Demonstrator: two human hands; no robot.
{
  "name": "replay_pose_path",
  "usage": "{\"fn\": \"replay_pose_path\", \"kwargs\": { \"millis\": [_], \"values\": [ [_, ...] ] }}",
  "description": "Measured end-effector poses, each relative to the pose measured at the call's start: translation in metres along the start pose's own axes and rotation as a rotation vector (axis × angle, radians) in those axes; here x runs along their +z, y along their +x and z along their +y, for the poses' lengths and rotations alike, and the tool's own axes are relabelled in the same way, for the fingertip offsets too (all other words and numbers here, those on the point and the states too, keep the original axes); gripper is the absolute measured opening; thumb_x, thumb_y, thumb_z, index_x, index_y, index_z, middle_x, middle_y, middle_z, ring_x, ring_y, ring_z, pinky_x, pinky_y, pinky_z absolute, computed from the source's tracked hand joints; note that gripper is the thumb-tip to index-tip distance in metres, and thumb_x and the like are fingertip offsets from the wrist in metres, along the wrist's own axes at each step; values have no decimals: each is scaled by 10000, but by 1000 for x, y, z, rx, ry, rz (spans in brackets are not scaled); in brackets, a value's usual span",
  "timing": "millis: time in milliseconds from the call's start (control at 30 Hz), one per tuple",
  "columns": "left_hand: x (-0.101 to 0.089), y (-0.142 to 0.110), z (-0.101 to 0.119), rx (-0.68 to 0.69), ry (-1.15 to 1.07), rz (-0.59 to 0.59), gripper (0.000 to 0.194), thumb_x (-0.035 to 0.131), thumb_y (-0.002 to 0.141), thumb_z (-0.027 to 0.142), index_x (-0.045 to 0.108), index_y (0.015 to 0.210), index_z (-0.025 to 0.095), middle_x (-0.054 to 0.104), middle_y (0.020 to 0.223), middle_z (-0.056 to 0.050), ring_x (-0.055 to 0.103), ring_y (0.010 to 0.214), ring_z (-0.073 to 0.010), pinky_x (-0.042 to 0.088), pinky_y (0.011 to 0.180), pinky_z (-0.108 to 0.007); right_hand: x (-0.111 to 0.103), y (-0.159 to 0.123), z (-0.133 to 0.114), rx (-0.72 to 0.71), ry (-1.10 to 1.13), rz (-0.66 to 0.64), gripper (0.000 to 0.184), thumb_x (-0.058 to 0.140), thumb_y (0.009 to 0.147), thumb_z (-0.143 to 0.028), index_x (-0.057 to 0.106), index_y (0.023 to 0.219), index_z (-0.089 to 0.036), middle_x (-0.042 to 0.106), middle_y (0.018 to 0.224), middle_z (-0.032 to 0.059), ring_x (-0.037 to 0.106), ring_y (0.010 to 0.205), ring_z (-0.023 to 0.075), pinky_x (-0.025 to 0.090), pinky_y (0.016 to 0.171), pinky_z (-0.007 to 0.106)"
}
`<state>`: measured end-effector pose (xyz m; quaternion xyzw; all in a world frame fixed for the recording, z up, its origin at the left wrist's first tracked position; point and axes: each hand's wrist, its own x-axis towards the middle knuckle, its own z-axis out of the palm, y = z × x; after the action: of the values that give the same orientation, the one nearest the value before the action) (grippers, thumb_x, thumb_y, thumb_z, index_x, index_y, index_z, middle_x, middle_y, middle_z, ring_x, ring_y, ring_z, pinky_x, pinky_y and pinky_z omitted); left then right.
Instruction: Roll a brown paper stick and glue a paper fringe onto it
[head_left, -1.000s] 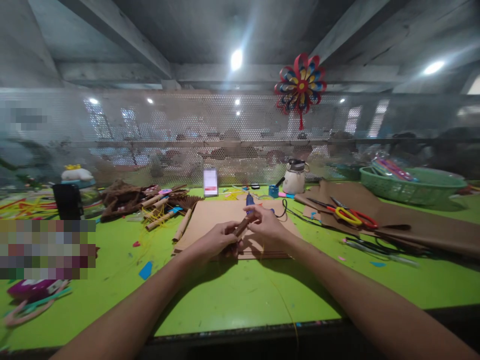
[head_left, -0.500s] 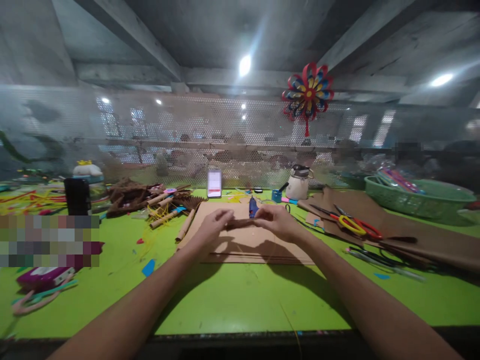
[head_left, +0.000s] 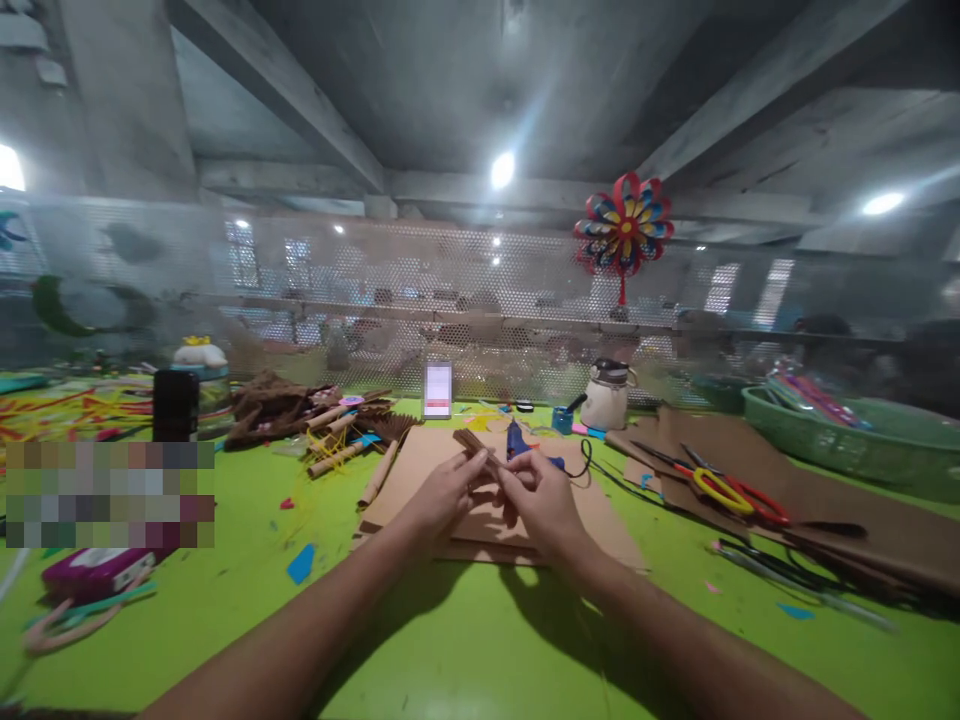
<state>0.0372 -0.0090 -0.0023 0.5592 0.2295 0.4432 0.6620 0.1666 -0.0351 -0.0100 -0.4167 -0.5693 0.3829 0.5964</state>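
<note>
At the paper's seven o'clock, my left hand (head_left: 442,495): fingers nearly closed, pinching.
My right hand (head_left: 551,500): four o'clock, pinching the near end.
Folded brown paper (head_left: 470,441): between my fingertips, pointing ten o'clock.
Glue gun (head_left: 521,445): beyond, two o'clock.

From where I stand, no words, brands or numbers can be read. The upright rectangular phone with a lit white screen (head_left: 438,388) shows faint marks above a red band, too small to make out. Left of that phone, the purple-and-white box (head_left: 97,572) bears pale markings, also illegible.
</note>
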Motion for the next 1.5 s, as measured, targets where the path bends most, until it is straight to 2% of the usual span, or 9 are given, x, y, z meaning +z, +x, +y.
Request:
{"fn": "replay_pose_path", "kwargs": {
  "millis": [133, 300, 700, 833, 933, 1067, 1167, 1300, 1500],
  "values": [
    [0, -3, 9, -5, -55, 114, 319, 559, 782, 218, 495, 1074, 105, 636, 875, -102, 595, 710, -165, 463, 597, -271, 12, -9, 5, 55, 14, -40, 304, 596, 719, -433, 409, 754, -196, 584, 489, -33, 499, 328, 107, 399, 320, 208],
    [3, -6, 11, -65, -61, -13, 355, 503, 813, 273, 470, 1126, 108, 636, 819, -94, 532, 447, -122, 391, 375, -236, 17, -13, 9, 202, 141, -137, 319, 557, 735, -467, 426, 779, -180, 620, 522, -9, 536, 331, 119, 447, 351, 232],
    [2, -6, 1, -233, -36, -34, 280, 482, 811, 347, 507, 1011, 152, 572, 564, 11, 448, 308, -92, 383, 329, -218, 24, -17, 20, 225, 120, -239, 298, 492, 761, -470, 448, 717, -179, 559, 476, -20, 504, 327, 113, 414, 342, 232],
    [-6, -4, 3, -199, -12, 98, 263, 538, 794, 341, 505, 987, 166, 616, 710, -13, 568, 490, -118, 445, 442, -229, 10, -13, 13, 14, -365, -274, 326, 504, 772, -399, 490, 539, -171, 530, 452, 10, 472, 387, 110, 352, 406, 233],
    [-14, 0, 4, -153, 48, 130, 194, 545, 797, 282, 524, 915, 129, 572, 613, 9, 522, 470, -72, 389, 446, -170, -7, -5, -1, -245, -668, -68, 374, 494, 791, -381, 508, 481, -171, 517, 469, 21, 456, 458, 123, 341, 479, 258],
    [-11, -2, 3, -216, 203, -15, 254, 548, 788, 380, 518, 829, 131, 576, 578, 2, 431, 371, -49, 279, 373, -167, -21, 9, -9, -415, -675, 105, 195, 552, 749, -302, 622, 861, -158, 623, 829, 87, 552, 757, 194, 424, 662, 295],
    [-3, -5, 0, -236, 254, -125, 310, 534, 782, 449, 507, 851, 148, 604, 589, -17, 479, 405, -75, 310, 405, -182, -24, 16, -3, -332, -602, 5, 347, 598, 687, -254, 587, 1019, -153, 615, 946, 102, 563, 824, 207, 451, 680, 308],
    [-2, -7, -7, -229, 374, -166, 328, 502, 799, 480, 521, 866, 159, 562, 497, 14, 447, 375, -73, 301, 405, -188, -27, 20, 7, -144, -426, -216, 156, 526, 747, -260, 630, 785, -151, 611, 643, 24, 553, 570, 135, 440, 542, 246],
    [-8, -7, -4, -283, 337, -208, 384, 490, 803, 500, 558, 928, 143, 618, 579, -32, 510, 426, -87, 314, 420, -196, -34, 24, 7, -89, -295, -221, 215, 492, 776, -305, 614, 683, -153, 561, 530, -10, 485, 472, 104, 383, 468, 214]
  ]
}}
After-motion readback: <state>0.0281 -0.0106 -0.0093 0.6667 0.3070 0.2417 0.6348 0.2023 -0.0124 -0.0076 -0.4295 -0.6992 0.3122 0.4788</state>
